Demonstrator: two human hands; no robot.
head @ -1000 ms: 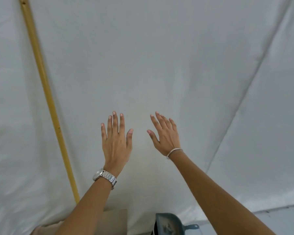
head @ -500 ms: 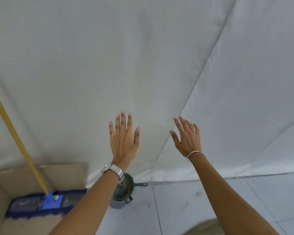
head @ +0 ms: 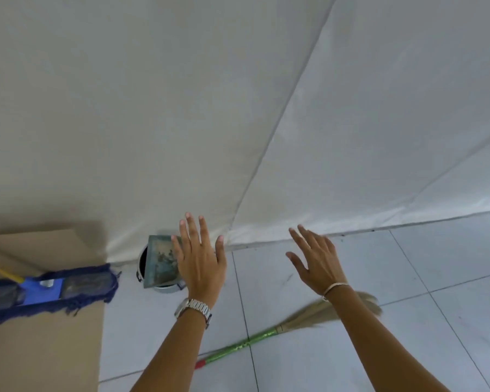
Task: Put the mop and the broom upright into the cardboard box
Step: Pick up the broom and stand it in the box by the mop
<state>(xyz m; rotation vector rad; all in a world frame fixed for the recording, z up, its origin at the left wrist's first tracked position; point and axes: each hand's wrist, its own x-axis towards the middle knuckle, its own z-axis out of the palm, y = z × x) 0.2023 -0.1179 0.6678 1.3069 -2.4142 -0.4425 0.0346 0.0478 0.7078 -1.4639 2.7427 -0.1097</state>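
Note:
The mop point(head: 48, 290), with a blue fringed head and a yellow handle, stands inside the cardboard box point(head: 40, 349) at the lower left. The broom point(head: 249, 342) lies flat on the tiled floor; its green handle has a red tip and its straw bristles are partly hidden behind my right forearm. My left hand point(head: 200, 258) is raised with fingers spread and holds nothing, above the floor between box and broom. My right hand point(head: 316, 261) is also open and empty, hovering above the broom's bristle end.
A metal dustpan on a small round pail point(head: 159, 264) stands by the wall, just left of my left hand. A white sheet point(head: 238, 108) covers the wall behind. Grey floor tiles point(head: 408, 321) spread to the right.
The view has tilted down and right: the box, the mop head and the floor have come further into view, and the broom has appeared. Both hands stay open and raised.

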